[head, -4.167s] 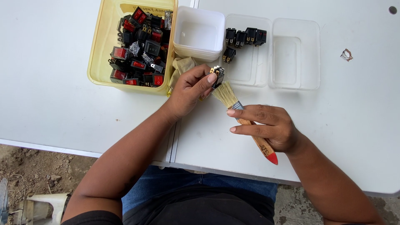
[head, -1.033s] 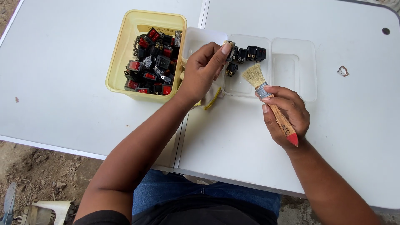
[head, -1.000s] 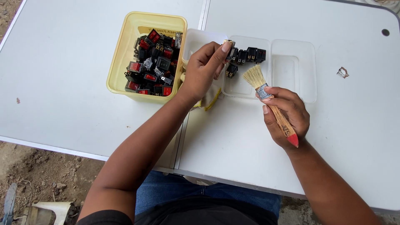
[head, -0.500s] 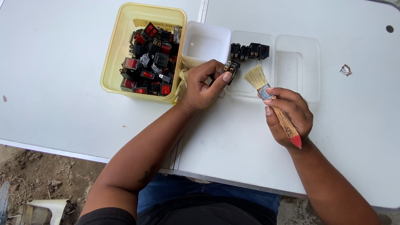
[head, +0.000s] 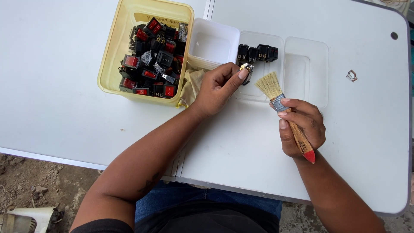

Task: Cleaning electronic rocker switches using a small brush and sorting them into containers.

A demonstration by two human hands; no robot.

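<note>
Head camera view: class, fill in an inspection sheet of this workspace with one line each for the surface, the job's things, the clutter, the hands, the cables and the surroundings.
Surface: white table, seam down the middle.
Job's things: small black switch; paintbrush, pale bristles, red-tipped wooden handle; yellow tub of black and red switches; clear tray holding a few black switches; white cup.
Clutter: yellowish cloth beside the tub; small scrap on the table.
Hands: left hand pinches the switch over the tray; right hand grips the paintbrush.
Cables: nothing seen.
Surroundings: dirt ground below the table.
</note>
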